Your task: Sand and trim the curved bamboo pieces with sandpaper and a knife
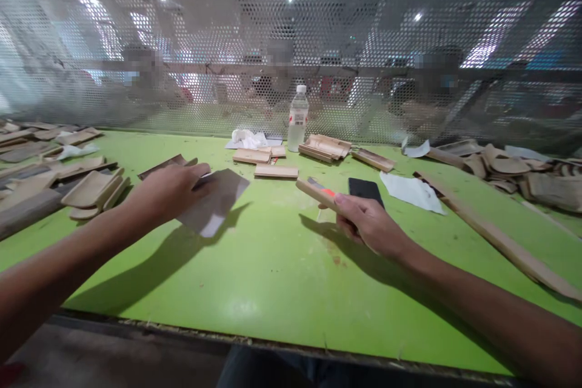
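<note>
My left hand [170, 191] hovers over the green table [273, 279] and grips a folded sheet of brown sandpaper [218, 199] whose pale underside shows at its lower corner. My right hand [370, 224] holds a flat wooden piece [314, 192] by one end, tilted up to the left. A small tool with an orange handle [324, 188] lies just behind that piece. A black phone [365, 188] rests on the table right behind my right hand.
Stacks of curved wooden pieces lie at the left [93, 191], middle back [325, 147] and far right [504, 165]. A water bottle [298, 119] stands at the back by a perforated metal screen [291, 42]. A long wooden strip [504, 242] and white paper [411, 191] lie right.
</note>
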Demonstrator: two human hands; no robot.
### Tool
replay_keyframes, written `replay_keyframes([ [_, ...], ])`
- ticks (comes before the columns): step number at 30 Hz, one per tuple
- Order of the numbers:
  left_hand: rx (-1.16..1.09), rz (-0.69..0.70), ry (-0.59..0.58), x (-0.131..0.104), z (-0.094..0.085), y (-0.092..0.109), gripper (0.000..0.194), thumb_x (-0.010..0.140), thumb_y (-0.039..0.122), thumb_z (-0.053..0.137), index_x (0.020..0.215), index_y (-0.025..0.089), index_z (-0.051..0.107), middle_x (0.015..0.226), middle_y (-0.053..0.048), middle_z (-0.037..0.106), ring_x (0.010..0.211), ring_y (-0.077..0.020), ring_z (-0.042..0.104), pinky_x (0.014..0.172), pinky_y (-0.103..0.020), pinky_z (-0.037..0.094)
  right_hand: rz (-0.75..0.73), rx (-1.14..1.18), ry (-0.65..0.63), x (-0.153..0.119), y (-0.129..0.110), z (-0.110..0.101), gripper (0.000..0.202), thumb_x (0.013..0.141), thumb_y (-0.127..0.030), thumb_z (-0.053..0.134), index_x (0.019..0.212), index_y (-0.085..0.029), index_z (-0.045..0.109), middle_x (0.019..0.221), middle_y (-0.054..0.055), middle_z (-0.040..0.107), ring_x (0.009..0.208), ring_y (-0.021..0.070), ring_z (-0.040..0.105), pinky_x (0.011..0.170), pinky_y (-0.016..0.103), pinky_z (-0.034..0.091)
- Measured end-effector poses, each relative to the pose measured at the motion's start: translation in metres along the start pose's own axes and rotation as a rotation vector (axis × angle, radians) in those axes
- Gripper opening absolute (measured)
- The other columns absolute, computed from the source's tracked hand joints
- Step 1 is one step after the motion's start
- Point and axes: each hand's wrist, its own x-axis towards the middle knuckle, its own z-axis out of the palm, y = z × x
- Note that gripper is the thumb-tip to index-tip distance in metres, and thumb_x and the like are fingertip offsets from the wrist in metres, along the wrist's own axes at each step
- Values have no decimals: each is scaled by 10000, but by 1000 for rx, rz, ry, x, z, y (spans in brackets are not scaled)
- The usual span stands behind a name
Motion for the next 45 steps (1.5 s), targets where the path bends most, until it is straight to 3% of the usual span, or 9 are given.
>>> replay_keyframes([
  [5, -584, 83, -341, -10, -3, 66, 451, 999, 564, 409, 993, 194, 665, 905, -84, 740, 730, -231, 682, 578, -305, 490, 197, 351, -28, -1, 4, -1, 576, 990, -680, 455, 1031, -159, 698, 546, -52, 478, 397, 74, 358, 377, 216, 327],
  [9, -403, 149, -216, -15, 21, 91, 517, 997, 507, 472, 1355, 139, 532, 1115, -173, 724, 946, -325, 705, 741, -429, 561, 301, 578, -65, 1, 6, -5, 541, 1040, -597, 399, 996, -146, 693, 514, -67, 437, 365, 60, 312, 340, 174, 306],
  [11, -320, 189, -5, -13, 36, 90, 595, 980, 401, 538, 1504, 156, 401, 1391, -206, 604, 1256, -368, 589, 989, -530, 502, 327, 631, -117, 2, 8, -6, 532, 1050, -566, 378, 977, -141, 691, 481, -74, 421, 341, 59, 281, 318, 162, 285],
  [14, -410, 423, 8, -8, 47, 83, 523, 1008, 388, 512, 1484, 185, 446, 1509, -174, 523, 1380, -338, 491, 1138, -539, 397, 346, 647, -238, 2, 9, -7, 524, 1035, -557, 395, 948, -133, 690, 441, -72, 433, 318, 65, 269, 294, 162, 262],
  [18, -671, 515, -89, -9, 43, 82, 409, 1023, 459, 517, 1332, 195, 569, 1291, -135, 676, 1133, -264, 651, 953, -396, 529, 360, 606, -357, -2, 9, -4, 568, 1016, -595, 400, 934, -123, 704, 419, -75, 438, 309, 58, 237, 304, 166, 257],
  [26, -679, 525, 84, -19, 38, 85, 265, 1006, 476, 580, 1024, 221, 651, 1008, -38, 721, 969, -236, 628, 931, -404, 433, 344, 547, -432, -9, 5, 3, 606, 996, -663, 407, 1014, -133, 700, 447, -76, 432, 331, 72, 238, 358, 201, 232],
  [31, -820, 495, 92, -18, 33, 86, 223, 1004, 381, 587, 875, 208, 646, 844, -3, 698, 790, -175, 620, 743, -291, 452, 349, 507, -464, -13, 1, 6, 650, 990, -695, 388, 1074, -127, 693, 450, -71, 450, 330, 77, 236, 379, 221, 260],
  [40, -843, 547, 195, -18, 31, 86, 160, 1009, 270, 563, 882, 198, 629, 817, 2, 673, 745, -146, 607, 680, -243, 433, 391, 485, -468, -17, -7, 9, 692, 955, -774, 397, 1087, -152, 668, 513, -48, 526, 317, 48, 262, 370, 197, 289],
  [45, -683, 534, -6, -21, 35, 84, 216, 1016, 344, 537, 1123, 183, 631, 1072, -102, 735, 923, -230, 696, 775, -306, 507, 330, 312, -337, -17, -5, 5, 654, 967, -775, 366, 987, -189, 656, 536, -46, 497, 369, 74, 281, 387, 226, 283],
])
